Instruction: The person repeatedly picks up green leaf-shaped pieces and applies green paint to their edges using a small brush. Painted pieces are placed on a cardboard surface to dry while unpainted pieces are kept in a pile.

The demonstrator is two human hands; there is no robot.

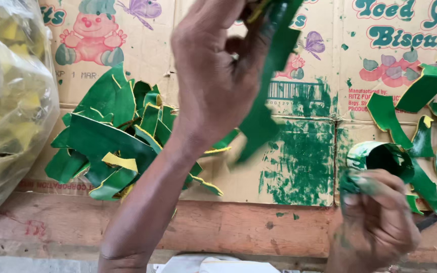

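The left hand (pixel 213 86) fingers pinch a green strip (pixel 269 76) up at 12 o'clock. The right hand (pixel 375 222) fingers grip a paint-wet green lump (pixel 352 183) at 4 o'clock. Wet paint could make the strip slip and smear the cardboard (pixel 299 162).

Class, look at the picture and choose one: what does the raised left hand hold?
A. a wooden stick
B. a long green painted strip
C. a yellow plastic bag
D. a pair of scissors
B: the left hand pinches a long green strip that hangs down in front of the cardboard; no scissors or stick show, and the plastic bag lies untouched at the left.
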